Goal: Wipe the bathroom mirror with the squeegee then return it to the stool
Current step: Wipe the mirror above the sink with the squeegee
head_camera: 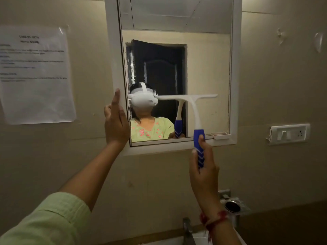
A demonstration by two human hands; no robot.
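**Step in hand:** wipe stage, approx. mid-glass. Return to stool not yet due; stool not in view.

**R hand** (203, 167): wraps blue grip of squeegee (192, 110) from below, thumb up along grip, fingers curled round it. Holds tool upright, white blade (187, 97) horizontal, at mid-height of mirror (208, 68), ctr-to-right of glass. Blade contact w/ glass: touching or just off, cannot confirm from this view.

**L hand** (115, 121): sits against left side of mirror frame (113, 50), index finger straight up along it, other fingers partly folded. Grip on frame edge vs. plain bracing: cannot tell.

**Glass condition:** pale streaks (131, 68) at upper left, just beside frame. Judged unwiped or part-wiped there.

**Next move, est.:**
1. Press blade flat to glass w/ even pressure along full edge.
2. Draw down in one straight pass to bottom of frame.
3. Shift left, overlap lanes, cover streaked zone.
4. Keep L hand on frame only, off glass.
5. Mind tap (187, 230) and chrome holder (232, 206) below R wrist on downstroke.
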